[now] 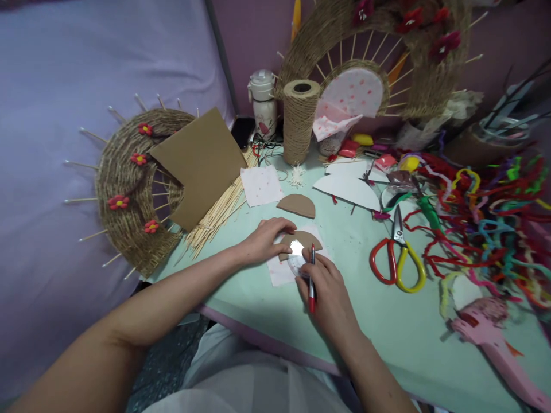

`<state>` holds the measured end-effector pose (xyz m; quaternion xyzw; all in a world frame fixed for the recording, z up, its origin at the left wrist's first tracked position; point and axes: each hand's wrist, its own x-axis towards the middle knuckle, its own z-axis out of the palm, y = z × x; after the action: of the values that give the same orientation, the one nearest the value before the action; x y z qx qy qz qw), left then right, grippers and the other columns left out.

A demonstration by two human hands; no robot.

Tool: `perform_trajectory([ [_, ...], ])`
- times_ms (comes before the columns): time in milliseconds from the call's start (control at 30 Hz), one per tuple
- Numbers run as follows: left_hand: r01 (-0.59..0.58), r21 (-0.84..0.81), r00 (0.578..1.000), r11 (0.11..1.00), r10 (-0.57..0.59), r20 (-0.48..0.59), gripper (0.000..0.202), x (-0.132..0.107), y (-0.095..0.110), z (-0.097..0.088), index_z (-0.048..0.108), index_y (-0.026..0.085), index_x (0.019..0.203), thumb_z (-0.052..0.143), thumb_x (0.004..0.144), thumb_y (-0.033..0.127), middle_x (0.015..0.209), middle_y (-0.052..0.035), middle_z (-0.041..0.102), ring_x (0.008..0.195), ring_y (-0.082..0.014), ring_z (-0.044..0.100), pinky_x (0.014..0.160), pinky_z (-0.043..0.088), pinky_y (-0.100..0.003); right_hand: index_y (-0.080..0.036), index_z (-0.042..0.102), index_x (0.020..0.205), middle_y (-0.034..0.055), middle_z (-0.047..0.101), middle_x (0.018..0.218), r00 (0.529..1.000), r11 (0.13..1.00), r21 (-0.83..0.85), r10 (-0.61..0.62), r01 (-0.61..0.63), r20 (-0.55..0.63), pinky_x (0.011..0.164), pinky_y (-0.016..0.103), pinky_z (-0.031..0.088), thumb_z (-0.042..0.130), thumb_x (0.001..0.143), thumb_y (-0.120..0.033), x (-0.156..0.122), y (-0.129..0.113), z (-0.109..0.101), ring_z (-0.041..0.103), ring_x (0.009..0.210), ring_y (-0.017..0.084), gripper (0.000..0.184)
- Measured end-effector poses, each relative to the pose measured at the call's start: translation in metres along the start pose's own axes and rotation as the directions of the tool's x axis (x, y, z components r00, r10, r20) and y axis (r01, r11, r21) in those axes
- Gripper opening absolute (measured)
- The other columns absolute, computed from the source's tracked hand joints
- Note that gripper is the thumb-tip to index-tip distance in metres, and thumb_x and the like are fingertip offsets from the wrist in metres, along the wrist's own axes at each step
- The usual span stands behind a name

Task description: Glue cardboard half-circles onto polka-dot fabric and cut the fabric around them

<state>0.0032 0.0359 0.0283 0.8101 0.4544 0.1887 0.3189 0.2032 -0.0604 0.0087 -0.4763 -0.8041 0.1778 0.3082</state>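
My left hand [264,240] lies flat with curled fingers on a brown cardboard half-circle [306,237], pressing it onto a small white fabric square [279,272]. My right hand [329,295] grips a red pen [311,278] upright, its tip at the edge of the half-circle, and also touches a clear round disc [297,255] lying on the fabric. A second brown half-circle [297,205] lies just beyond.
Red-and-yellow scissors [396,258] lie to the right, beside a heap of pipe cleaners [486,218]. A pink glue gun [491,332] sits near the front right. A twine spool [300,120], bamboo sticks [215,218], cardboard sheet [202,163] and woven twine fan [129,189] lie at back and left.
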Motion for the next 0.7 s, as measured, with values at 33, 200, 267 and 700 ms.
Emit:
perform_trajectory([
  [33,0.007,0.001,1.000,1.000,-0.007,-0.004,0.038,0.0000,0.0004,-0.0001,0.060,0.021,0.109,0.075,0.077,0.032,0.111,-0.0075,0.066,0.104,-0.0248,0.059,0.093,0.039,-0.040,-0.021,0.054,0.095,0.0159,0.059,0.134,1.000,1.000,0.000,0.002,-0.002,0.004,0.091,0.051,0.049,0.054,0.090,-0.014,0.0000,-0.0002,-0.0001,0.052,0.119,0.032,0.009],
  [200,0.003,-0.002,1.000,1.000,-0.003,0.011,0.035,0.0000,0.0012,-0.0014,0.058,0.021,0.107,0.074,0.078,0.031,0.111,-0.0068,0.066,0.104,-0.0245,0.059,0.093,0.038,-0.040,-0.022,0.054,0.095,0.0149,0.060,0.133,1.000,1.000,-0.002,-0.004,0.004,0.000,0.091,0.051,0.049,0.054,0.090,-0.014,-0.0007,-0.0005,-0.0002,0.052,0.118,0.032,0.009],
  [267,0.009,-0.006,1.000,1.000,-0.009,0.018,0.035,0.0002,0.0018,-0.0021,0.057,0.021,0.107,0.073,0.078,0.032,0.111,-0.0068,0.066,0.104,-0.0246,0.059,0.093,0.039,-0.040,-0.022,0.054,0.094,0.0141,0.061,0.132,1.000,1.000,-0.003,-0.002,0.002,-0.008,0.090,0.051,0.050,0.055,0.090,-0.015,-0.0011,-0.0003,0.0000,0.053,0.116,0.032,0.009],
  [700,0.000,-0.002,0.999,1.000,0.000,0.044,0.028,-0.0001,0.0005,-0.0015,0.059,0.022,0.107,0.068,0.083,0.031,0.111,-0.0056,0.066,0.108,-0.0248,0.057,0.093,0.036,-0.040,-0.022,0.051,0.095,0.0140,0.060,0.133,1.000,1.000,0.018,0.005,-0.005,0.002,0.093,0.051,0.048,0.057,0.090,-0.015,-0.0016,0.0004,0.0013,0.050,0.119,0.031,0.011],
])
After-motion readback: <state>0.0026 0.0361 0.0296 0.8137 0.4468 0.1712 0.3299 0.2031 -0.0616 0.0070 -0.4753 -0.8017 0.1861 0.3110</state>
